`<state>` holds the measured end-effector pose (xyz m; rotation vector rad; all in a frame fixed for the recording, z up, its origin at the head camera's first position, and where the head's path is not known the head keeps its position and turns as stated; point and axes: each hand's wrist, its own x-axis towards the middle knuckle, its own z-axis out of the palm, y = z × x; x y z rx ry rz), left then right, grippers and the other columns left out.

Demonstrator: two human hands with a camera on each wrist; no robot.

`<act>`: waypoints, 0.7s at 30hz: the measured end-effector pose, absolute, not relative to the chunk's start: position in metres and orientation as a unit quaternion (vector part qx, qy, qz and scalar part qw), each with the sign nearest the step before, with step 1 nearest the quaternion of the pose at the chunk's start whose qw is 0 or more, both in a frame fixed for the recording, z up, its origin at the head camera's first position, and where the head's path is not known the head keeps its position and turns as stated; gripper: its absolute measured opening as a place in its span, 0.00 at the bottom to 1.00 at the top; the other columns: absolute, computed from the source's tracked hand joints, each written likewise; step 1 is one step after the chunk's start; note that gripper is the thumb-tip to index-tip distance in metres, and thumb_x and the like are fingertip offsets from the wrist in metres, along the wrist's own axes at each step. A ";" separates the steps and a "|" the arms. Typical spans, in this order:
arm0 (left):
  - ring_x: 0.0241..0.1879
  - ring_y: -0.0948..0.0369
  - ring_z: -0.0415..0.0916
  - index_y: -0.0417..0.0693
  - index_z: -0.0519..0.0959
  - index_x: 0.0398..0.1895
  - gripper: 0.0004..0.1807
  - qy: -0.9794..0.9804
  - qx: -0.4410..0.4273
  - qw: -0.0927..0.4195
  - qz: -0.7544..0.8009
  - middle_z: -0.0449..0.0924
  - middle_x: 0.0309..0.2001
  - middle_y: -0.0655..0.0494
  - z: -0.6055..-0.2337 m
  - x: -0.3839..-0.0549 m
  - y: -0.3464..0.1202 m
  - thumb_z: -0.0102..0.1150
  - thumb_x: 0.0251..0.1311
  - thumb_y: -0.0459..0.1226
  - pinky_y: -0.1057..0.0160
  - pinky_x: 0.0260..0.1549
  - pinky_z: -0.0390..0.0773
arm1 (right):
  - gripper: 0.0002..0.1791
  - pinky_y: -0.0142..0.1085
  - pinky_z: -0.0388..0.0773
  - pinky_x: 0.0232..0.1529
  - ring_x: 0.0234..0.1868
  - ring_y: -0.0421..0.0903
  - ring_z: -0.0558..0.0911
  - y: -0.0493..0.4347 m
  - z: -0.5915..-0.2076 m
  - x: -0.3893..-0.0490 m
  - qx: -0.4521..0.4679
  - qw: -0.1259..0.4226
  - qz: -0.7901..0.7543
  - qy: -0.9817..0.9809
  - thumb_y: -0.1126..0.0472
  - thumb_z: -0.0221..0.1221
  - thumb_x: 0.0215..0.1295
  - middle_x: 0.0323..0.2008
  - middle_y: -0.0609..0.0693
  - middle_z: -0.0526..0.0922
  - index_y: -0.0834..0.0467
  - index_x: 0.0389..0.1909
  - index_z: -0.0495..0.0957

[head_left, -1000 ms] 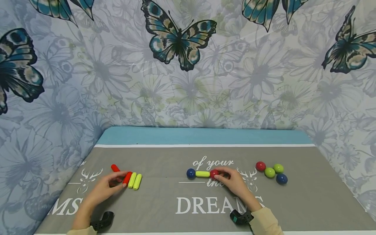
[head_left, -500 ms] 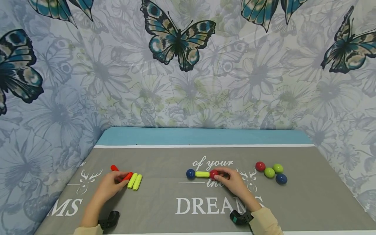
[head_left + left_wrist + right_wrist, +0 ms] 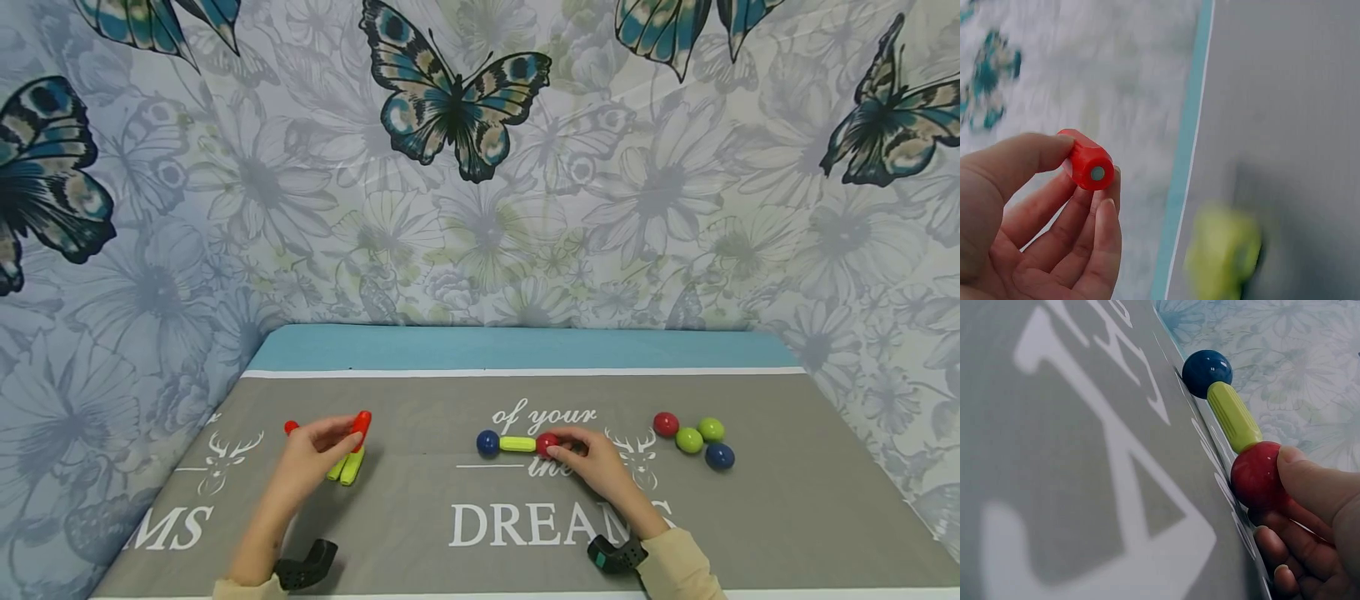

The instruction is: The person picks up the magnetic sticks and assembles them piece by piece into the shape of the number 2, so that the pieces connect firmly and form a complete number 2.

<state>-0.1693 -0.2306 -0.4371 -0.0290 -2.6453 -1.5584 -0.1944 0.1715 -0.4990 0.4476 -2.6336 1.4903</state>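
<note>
Between thumb and fingers my left hand [image 3: 311, 454] pinches a red rod [image 3: 362, 427], lifted above the table; a round greyish disc shows in its end [image 3: 1097, 174] in the left wrist view. Below it lie two yellow-green rods [image 3: 350, 468], partly hidden by the hand. Another red rod [image 3: 291, 427] shows just behind that hand. My right hand [image 3: 596, 462] holds a red ball [image 3: 1259, 475] by thumb and fingers. A yellow-green rod [image 3: 1234, 417] joins this ball to a dark blue ball [image 3: 1207, 374], in a row on the table.
To the right of my right hand sit a loose red ball [image 3: 665, 424], two green balls [image 3: 688, 440] and a blue ball [image 3: 719, 456]. The grey printed tablecloth [image 3: 405, 492] has a blue band [image 3: 525, 347] at its far edge, against a butterfly-patterned cloth [image 3: 480, 250].
My left hand has picked up the red rod from beside the yellow-green rods and moved it up and to the right. The right hand has stayed in place.
</note>
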 end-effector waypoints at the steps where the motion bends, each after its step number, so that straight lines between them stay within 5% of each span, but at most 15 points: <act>1: 0.40 0.53 0.77 0.32 0.77 0.51 0.20 -0.851 -0.009 0.024 -0.524 0.79 0.43 0.43 -0.437 -0.169 -0.222 0.64 0.57 0.35 0.67 0.36 0.76 | 0.14 0.33 0.70 0.26 0.26 0.41 0.72 0.172 -0.499 -0.194 0.146 0.040 0.488 -0.859 0.58 0.66 0.57 0.33 0.46 0.80 0.56 0.44 0.83; 10: 0.40 0.54 0.78 0.28 0.76 0.50 0.21 -0.767 -0.054 -0.080 -0.634 0.80 0.43 0.44 -0.457 -0.173 -0.146 0.64 0.57 0.34 0.56 0.41 0.77 | 0.14 0.33 0.71 0.27 0.27 0.42 0.73 0.172 -0.497 -0.194 0.145 0.033 0.492 -0.858 0.57 0.66 0.57 0.34 0.47 0.81 0.56 0.44 0.83; 21: 0.29 0.62 0.80 0.28 0.78 0.46 0.17 -0.703 -0.035 -0.235 -0.671 0.82 0.35 0.47 -0.478 -0.169 -0.053 0.64 0.56 0.32 0.63 0.30 0.80 | 0.13 0.33 0.71 0.29 0.29 0.42 0.75 0.173 -0.498 -0.197 0.163 0.031 0.499 -0.850 0.58 0.65 0.58 0.32 0.46 0.80 0.59 0.43 0.82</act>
